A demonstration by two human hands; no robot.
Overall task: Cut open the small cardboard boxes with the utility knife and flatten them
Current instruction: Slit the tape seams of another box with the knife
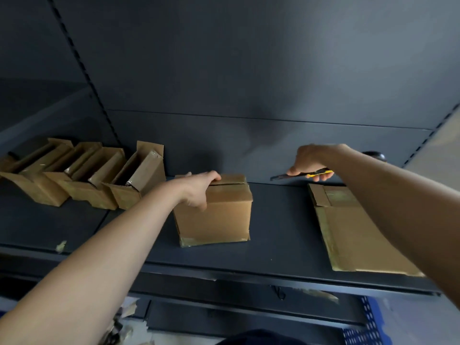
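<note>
A small closed cardboard box (224, 215) stands upright in the middle of a dark shelf (281, 232), its top flaps taped. My left hand (199, 189) grips the box's top left edge, fingers over the top and thumb on the front. My right hand (311, 161) hovers to the right of the box, shut on a yellow and black utility knife (302, 175) whose blade end points left toward the box, a short gap away. A flattened cardboard box (348, 235) lies on the shelf at the right, partly under my right forearm.
Several opened cardboard boxes (82, 180) stand in a row at the shelf's back left. A tape scrap (61, 246) lies near the front left edge. The dark back panel (224, 70) rises behind. A blue perforated crate (368, 327) sits below right.
</note>
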